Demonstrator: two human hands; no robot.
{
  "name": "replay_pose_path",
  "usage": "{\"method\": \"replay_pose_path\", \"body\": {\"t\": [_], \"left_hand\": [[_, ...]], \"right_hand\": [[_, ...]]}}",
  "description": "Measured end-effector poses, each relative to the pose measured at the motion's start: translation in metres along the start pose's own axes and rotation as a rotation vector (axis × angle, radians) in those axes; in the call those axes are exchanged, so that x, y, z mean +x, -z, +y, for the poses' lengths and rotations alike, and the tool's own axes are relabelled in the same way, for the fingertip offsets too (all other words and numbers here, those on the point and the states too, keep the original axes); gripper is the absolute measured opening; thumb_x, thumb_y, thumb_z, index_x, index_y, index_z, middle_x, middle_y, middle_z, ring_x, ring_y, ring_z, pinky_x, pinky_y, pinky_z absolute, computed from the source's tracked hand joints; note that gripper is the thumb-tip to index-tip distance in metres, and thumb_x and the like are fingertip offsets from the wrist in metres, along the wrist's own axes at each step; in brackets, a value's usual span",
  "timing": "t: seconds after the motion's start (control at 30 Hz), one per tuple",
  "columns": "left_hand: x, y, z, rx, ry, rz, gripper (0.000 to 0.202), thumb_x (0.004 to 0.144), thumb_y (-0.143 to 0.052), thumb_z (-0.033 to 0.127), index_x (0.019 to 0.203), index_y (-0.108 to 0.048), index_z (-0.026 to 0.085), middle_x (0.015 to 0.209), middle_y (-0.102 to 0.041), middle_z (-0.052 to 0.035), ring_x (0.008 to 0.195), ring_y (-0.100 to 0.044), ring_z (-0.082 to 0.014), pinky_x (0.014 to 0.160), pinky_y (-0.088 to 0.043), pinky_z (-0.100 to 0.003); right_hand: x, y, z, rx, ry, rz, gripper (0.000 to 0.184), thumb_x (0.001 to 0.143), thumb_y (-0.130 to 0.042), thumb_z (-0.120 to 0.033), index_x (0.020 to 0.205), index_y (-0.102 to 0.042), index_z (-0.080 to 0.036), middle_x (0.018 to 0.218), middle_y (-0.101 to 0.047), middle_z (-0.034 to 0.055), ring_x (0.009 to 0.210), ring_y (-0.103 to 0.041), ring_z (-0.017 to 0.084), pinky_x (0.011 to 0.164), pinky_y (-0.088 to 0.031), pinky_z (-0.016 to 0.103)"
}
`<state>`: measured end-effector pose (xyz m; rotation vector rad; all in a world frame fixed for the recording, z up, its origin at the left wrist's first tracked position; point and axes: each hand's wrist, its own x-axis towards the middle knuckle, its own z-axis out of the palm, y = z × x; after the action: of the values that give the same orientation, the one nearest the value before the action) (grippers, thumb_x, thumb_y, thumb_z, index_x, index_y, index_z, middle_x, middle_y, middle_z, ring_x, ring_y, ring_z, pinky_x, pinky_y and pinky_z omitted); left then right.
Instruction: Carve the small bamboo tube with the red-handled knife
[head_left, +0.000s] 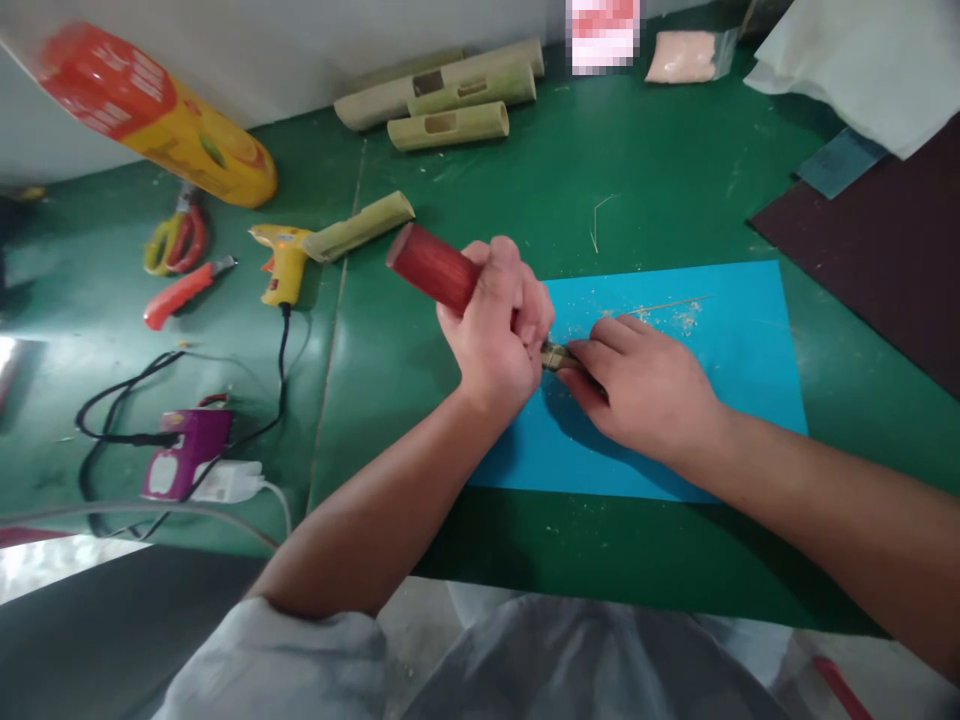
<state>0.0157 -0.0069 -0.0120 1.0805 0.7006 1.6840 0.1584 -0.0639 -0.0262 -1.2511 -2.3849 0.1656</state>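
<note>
My left hand [499, 320] is wrapped round a thick red wooden handle [436, 268], tilted with its butt end up and to the left. The tool's working end is hidden behind my fist. Close beside it, my right hand [645, 385] pinches a thin piece of bamboo [556, 357] just above a blue sheet [750, 340]. Most of that piece is covered by my fingers, and whether the tool touches it I cannot tell. Pale shavings [679, 317] and a long thin sliver lie on the sheet behind my right hand.
Bamboo tubes with cut openings [450, 125] lie at the back, another tube [364, 225] nearer. Leftward are a yellow glue gun [285, 262], red cutter [184, 292], scissors [178, 238], a large bottle [172, 125] and a purple power adapter [187, 450] with cables. A dark board [877, 240] lies right.
</note>
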Motion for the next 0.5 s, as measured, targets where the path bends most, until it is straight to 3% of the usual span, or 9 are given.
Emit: {"method": "replay_pose_path", "body": {"t": [0.13, 0.33, 0.5], "left_hand": [[0.002, -0.002, -0.003, 0.015, -0.007, 0.046, 0.065, 0.087, -0.084, 0.074, 0.067, -0.048, 0.024, 0.047, -0.038, 0.0094, 0.034, -0.030, -0.0063, 0.039, -0.020, -0.027], [-0.006, 0.002, -0.007, 0.060, -0.045, -0.057, 0.058, 0.088, -0.082, 0.073, 0.073, -0.055, 0.024, 0.049, -0.045, 0.0085, 0.036, -0.036, -0.0064, 0.042, -0.025, -0.027], [-0.010, 0.004, -0.009, 0.097, -0.023, -0.054, 0.056, 0.089, -0.083, 0.070, 0.076, -0.056, 0.023, 0.051, -0.044, 0.0088, 0.039, -0.041, -0.0057, 0.045, -0.025, -0.025]], "right_hand": [[0.000, 0.000, 0.000, -0.013, -0.007, -0.021, 0.037, 0.113, -0.051, -0.028, 0.098, -0.081, -0.013, 0.091, -0.074, 0.0136, 0.088, -0.062, 0.027, 0.076, -0.043, 0.041], [-0.003, -0.002, 0.000, -0.037, 0.038, 0.058, 0.037, 0.113, -0.051, -0.027, 0.094, -0.080, -0.015, 0.086, -0.071, 0.0116, 0.084, -0.060, 0.026, 0.074, -0.043, 0.041], [-0.003, 0.000, 0.000, -0.031, 0.045, 0.059, 0.038, 0.113, -0.049, -0.027, 0.093, -0.079, -0.015, 0.085, -0.070, 0.0112, 0.083, -0.059, 0.026, 0.073, -0.041, 0.041]]}}
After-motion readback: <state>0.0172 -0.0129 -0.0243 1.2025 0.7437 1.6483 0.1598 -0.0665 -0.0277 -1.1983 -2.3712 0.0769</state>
